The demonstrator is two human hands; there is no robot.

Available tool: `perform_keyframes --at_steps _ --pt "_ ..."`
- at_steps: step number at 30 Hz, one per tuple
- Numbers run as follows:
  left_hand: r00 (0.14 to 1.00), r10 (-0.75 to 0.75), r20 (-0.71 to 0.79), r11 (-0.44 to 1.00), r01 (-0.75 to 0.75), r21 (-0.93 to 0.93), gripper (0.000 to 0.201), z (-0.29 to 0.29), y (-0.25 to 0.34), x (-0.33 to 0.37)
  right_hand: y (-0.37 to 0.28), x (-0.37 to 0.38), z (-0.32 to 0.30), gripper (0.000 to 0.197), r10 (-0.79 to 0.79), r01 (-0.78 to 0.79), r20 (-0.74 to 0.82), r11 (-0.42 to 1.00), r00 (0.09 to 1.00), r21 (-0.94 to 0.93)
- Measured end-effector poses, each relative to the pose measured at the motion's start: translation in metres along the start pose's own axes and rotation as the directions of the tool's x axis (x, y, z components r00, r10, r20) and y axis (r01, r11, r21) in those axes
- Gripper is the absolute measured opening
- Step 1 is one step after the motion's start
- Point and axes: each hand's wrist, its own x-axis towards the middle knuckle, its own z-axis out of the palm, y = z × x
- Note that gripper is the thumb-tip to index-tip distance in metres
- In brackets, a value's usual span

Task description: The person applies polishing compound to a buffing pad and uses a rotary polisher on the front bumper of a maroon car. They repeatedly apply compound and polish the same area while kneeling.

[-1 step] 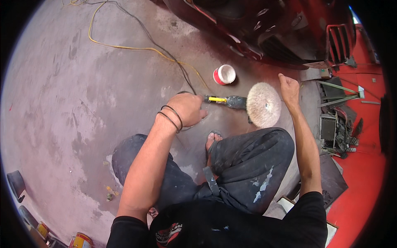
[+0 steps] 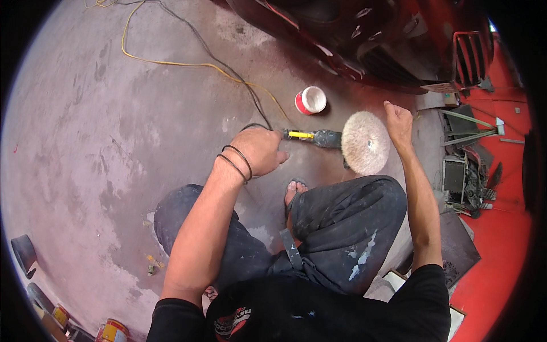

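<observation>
My left hand (image 2: 260, 151) is wrapped round the rear end of an electric polisher (image 2: 327, 139), a dark tool with a yellow stripe on its body. Two thin dark bands circle that wrist. At the tool's front end, a round fluffy wool pad (image 2: 364, 142) is turned up toward me, its face whitish with brownish stains. Just right of the pad is my right hand (image 2: 400, 123), fingers curled in and thumb pointing up. Whatever those fingers may hold is hidden. Beyond the polisher stands a small white-and-red tub (image 2: 311, 100) with pale contents, its top uncovered.
A dark red car (image 2: 393, 45) fills the far right. Dark and yellow cables (image 2: 188, 65) run over the concrete floor. Car parts (image 2: 464, 179) lie along the red-painted strip at right. Tins (image 2: 114, 330) stand at the lower left. My foot (image 2: 294, 188) is below the polisher.
</observation>
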Motion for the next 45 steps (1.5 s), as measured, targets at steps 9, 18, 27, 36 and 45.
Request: perform_keyframes --at_steps 9,18,27,36,45 --pt "0.988 -0.148 0.038 0.989 0.148 0.011 0.051 -0.010 -0.010 -0.043 0.027 -0.007 0.067 0.061 -0.033 0.011 0.103 0.978 0.994 0.209" --pt "0.975 -0.215 0.060 0.977 0.214 0.028 0.052 -0.010 0.005 -0.044 0.072 0.024 0.095 0.056 -0.054 0.027 0.296 0.995 0.954 0.094" --pt "0.965 -0.259 0.049 0.960 0.262 -0.095 0.050 -0.013 0.003 -0.011 0.065 0.027 0.164 0.042 0.004 -0.053 0.408 0.992 0.913 0.110" --pt "0.871 -0.422 -0.253 0.905 0.387 -0.178 0.049 -0.101 0.067 -0.035 0.054 0.058 0.191 0.108 -0.089 0.282 0.845 0.956 0.527 -0.075" --pt "0.877 -0.445 -0.182 0.885 0.462 0.063 0.053 -0.173 0.185 -0.085 0.025 0.097 0.245 0.087 0.004 0.482 0.923 0.852 0.385 -0.205"
